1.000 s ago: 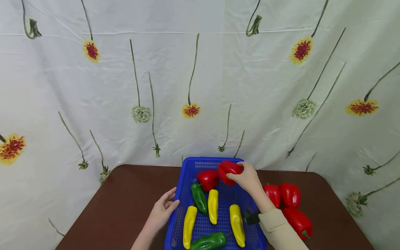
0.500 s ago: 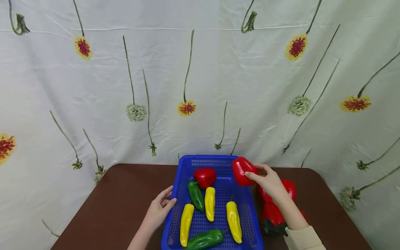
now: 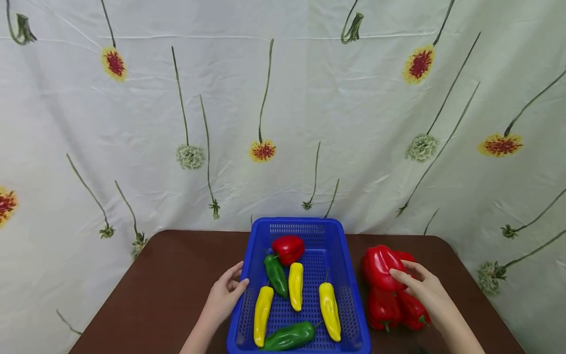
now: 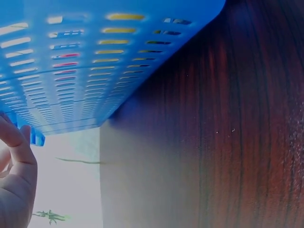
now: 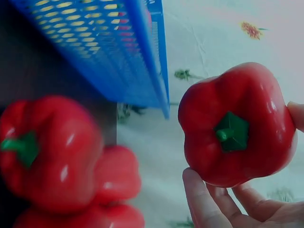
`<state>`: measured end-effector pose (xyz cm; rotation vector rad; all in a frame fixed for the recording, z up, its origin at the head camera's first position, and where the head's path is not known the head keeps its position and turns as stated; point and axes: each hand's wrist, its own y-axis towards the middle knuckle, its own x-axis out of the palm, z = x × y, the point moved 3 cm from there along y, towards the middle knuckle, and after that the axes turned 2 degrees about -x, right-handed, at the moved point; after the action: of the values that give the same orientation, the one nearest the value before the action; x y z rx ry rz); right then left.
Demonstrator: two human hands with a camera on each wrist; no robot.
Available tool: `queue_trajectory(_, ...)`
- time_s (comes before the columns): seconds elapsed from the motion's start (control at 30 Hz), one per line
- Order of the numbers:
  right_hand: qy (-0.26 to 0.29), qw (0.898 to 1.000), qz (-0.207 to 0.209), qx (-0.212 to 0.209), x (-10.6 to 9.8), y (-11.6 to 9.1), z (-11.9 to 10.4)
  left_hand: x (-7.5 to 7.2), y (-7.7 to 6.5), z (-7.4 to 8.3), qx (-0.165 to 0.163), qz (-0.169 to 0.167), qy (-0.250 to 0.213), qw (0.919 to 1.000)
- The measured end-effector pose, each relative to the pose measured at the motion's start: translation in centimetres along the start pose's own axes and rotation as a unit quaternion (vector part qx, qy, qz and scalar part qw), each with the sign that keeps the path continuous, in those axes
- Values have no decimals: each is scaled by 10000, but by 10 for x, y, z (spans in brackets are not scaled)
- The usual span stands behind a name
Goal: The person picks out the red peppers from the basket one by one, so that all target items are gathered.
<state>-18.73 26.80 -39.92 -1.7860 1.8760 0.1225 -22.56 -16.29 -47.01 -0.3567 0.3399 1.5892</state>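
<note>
My right hand (image 3: 426, 290) grips a red bell pepper (image 3: 380, 268), thumb on one side and fingers on the other. It is held above a cluster of red bell peppers (image 3: 382, 310) to the right of a blue plastic basket (image 3: 357, 300). In the right wrist view, the green stem of the held bell pepper (image 5: 259, 102) faces the camera. My left hand (image 3: 222, 297) holds the basket's left rim with thumb and fingers. Inside the basket lie one red bell pepper (image 3: 288, 250), two long green peppers (image 3: 276, 276) and three long yellow peppers (image 3: 329, 309).
The basket stands on a dark brown table (image 3: 177, 285) with rounded far corners. Behind it hangs a pale curtain (image 3: 230, 187) printed with flowers. In the right wrist view, the clustered bell peppers (image 5: 61, 156) are close beside the basket wall (image 5: 90, 52).
My right hand has carried the red bell pepper up out of the basket, rightward past its rim, to above the other red bell peppers. My left hand has stayed at the basket's left rim.
</note>
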Motion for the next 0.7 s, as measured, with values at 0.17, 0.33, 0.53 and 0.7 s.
queue_trajectory(0.17, 100, 9989, -190, 426, -21, -9, 26, -1, 0, 3, 31, 65, 153, 9999)
queue_trajectory(0.33, 121, 9962, -334, 797, -33, -20, 55, -2, -1, 5, 66, 93, 228, 9997)
queue_trajectory(0.53, 452, 9922, -338, 1115, -30, -29, 85, -2, -2, 6, 158, 206, 344, 9991)
queue_trajectory(0.7, 629, 9898, -210, 1264, -22, -33, 104, -3, -3, 6, 161, 272, 396, 9987)
